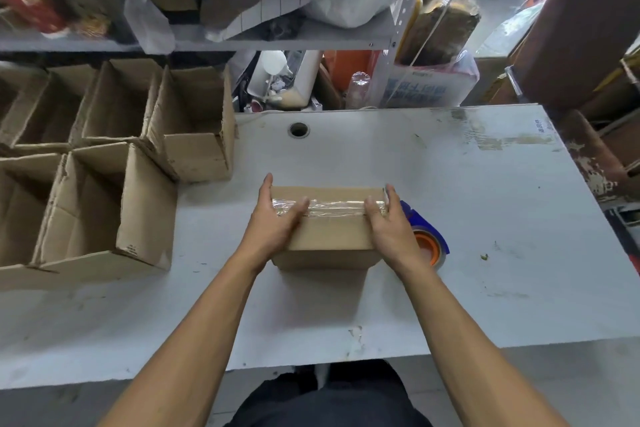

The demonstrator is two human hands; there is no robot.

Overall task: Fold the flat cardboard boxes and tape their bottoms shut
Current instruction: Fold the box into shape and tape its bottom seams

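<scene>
Both forearms lead us to a cardboard box (329, 225) at mid-table (485, 191). Our left hand (277, 218) and right hand (389, 222) clasp its two ends, fingers curled over the edges. A tape dispenser (427, 239) lies half hidden behind the right hand. Clear tape (332, 207) seals the brown box's upward seam, glossy and wrinkled. Open boxes (104, 191) at left are partly cut off.
</scene>
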